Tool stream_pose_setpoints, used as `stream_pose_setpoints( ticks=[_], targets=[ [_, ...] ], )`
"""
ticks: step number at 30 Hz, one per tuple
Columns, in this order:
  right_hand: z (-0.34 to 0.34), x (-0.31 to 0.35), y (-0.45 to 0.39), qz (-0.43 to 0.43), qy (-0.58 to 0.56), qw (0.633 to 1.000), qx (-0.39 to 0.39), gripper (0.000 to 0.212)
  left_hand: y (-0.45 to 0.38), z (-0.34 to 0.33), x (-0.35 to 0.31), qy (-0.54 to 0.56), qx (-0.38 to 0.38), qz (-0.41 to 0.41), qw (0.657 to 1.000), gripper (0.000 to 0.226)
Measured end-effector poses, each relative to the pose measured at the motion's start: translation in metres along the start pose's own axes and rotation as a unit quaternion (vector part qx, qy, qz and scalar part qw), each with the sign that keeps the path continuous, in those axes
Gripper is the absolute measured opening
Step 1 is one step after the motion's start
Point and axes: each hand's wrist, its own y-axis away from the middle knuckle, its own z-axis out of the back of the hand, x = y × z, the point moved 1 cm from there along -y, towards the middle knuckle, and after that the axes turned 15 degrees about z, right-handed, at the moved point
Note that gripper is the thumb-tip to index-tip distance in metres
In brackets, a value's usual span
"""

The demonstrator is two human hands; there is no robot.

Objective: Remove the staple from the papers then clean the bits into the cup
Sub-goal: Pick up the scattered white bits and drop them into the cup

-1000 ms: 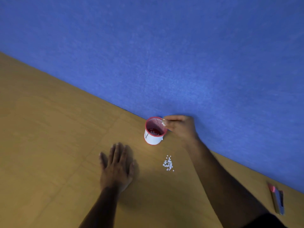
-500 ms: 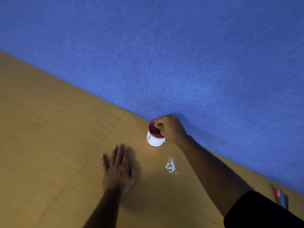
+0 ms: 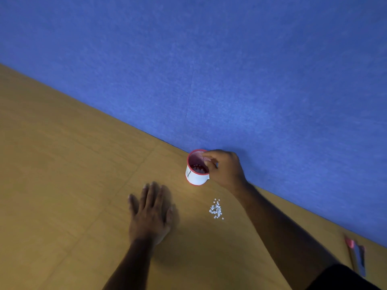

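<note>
Resting flat with fingers spread, the left hand [image 3: 149,216] lies on the table [image 3: 62,185]. One cup [image 3: 196,170], against the blue wall [image 3: 230,70], stands under the right hand [image 3: 225,168], fingertips bunched over its rim; contents of the pinch cannot be determined. One pile of bits [image 3: 216,209] lies between the forearms. One tool [image 3: 357,258] lies beyond the right arm.
</note>
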Motion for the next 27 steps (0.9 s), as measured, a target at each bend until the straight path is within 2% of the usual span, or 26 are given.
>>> stream_pose_setpoints(
  ticks=[3, 6, 8, 11, 13, 18, 20, 27],
  targets=[
    [0.001, 0.000, 0.023, -0.012, -0.053, 0.993, -0.105, 0.017, 0.000, -0.001, 0.000, -0.002, 0.002, -0.002, 1.000, 0.071],
    [0.000, -0.003, 0.056, -0.026, -0.065, 0.988, -0.141, 0.012, 0.000, -0.001, 0.000, 0.000, -0.002, 0.000, 1.000, 0.071],
    [-0.007, -0.008, 0.080, -0.025, -0.040, 0.994, -0.100, 0.016, 0.000, -0.001, 0.000, 0.001, -0.003, -0.001, 1.000, 0.071],
    [-0.023, -0.016, 0.112, -0.027, 0.024, 0.997, 0.066, 0.037, 0.000, 0.000, -0.001, 0.005, -0.005, -0.002, 1.000, 0.070],
    [-0.033, -0.017, 0.131, -0.037, 0.036, 0.985, 0.165, 0.056, 0.001, 0.000, -0.001, 0.006, -0.005, -0.003, 1.000, 0.070],
    [-0.045, -0.004, 0.148, 0.034, 0.122, 0.945, 0.300, 0.093, 0.001, 0.000, 0.000, 0.000, 0.000, -0.001, 1.000, 0.071],
    [-0.047, 0.001, 0.148, 0.034, 0.164, 0.937, 0.306, 0.094, 0.000, 0.000, 0.000, -0.001, 0.001, -0.002, 1.000, 0.071],
    [-0.058, 0.007, 0.161, 0.115, 0.245, 0.931, 0.244, 0.059, 0.001, 0.000, 0.000, 0.007, -0.006, -0.005, 1.000, 0.070]
  ],
)
